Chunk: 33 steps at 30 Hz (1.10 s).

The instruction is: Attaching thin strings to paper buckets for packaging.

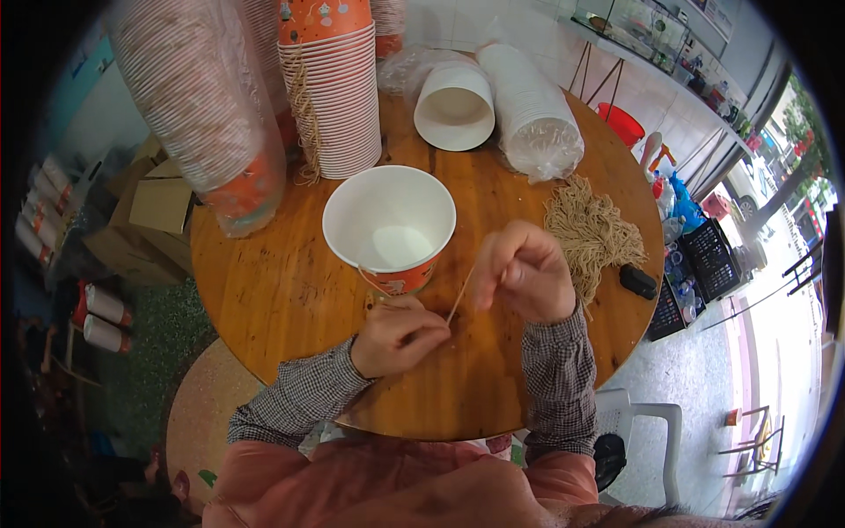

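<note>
A white-lined paper bucket (387,211) with an orange printed outside stands upright in front of me on the round wooden table. A loop of tan cord (373,280) shows at its near rim. Just below the bucket, my left hand (400,336) is closed in a pinch on the cord. From there a thin length of cord (459,299) slants up to my right hand (524,273), whose fingers are curled and pinched at its upper end. The exact grip of the right fingertips is partly hidden.
Beyond the bucket rise a tall stack of orange buckets (339,106) with cords hanging on it and a plastic-wrapped stack (198,106). White tubs (455,106) and a bagged white stack (532,110) lie at the back. At right are a cord pile (590,233) and a small black object (638,282).
</note>
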Available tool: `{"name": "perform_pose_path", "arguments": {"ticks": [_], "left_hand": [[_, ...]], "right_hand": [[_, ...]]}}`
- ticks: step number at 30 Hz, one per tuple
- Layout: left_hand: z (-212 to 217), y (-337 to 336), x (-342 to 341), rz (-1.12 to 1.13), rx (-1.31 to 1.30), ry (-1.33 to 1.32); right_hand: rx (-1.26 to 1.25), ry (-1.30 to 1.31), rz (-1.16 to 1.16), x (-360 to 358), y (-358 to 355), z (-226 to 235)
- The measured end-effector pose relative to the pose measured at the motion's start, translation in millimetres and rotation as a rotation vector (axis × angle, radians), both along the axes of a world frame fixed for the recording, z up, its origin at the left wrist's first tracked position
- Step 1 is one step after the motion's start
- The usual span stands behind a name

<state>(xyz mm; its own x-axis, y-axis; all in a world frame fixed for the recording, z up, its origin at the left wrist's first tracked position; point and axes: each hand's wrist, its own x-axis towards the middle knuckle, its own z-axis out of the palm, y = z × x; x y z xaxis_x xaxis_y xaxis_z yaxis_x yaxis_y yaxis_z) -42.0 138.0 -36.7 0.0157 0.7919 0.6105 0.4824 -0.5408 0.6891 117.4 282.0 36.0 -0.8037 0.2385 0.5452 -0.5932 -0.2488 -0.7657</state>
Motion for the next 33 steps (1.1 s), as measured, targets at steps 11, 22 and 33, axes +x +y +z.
{"name": "perform_pose_path", "arguments": {"ticks": [11, 22, 33], "left_hand": [[40.8, 26.3, 4.8, 0.635, 0.196, 0.38], [31.7, 8.9, -54.1, 0.566, 0.381, 0.499], [43.7, 15.5, 12.9, 0.667, 0.272, 0.449]], "right_hand": [[0.114, -0.068, -0.552, -34.2, 10.3, -46.7], [-0.228, 0.066, -0.912, -26.8, 46.1, -70.0], [-0.387, -0.027, -1.063, -20.8, 56.1, -96.4]]}}
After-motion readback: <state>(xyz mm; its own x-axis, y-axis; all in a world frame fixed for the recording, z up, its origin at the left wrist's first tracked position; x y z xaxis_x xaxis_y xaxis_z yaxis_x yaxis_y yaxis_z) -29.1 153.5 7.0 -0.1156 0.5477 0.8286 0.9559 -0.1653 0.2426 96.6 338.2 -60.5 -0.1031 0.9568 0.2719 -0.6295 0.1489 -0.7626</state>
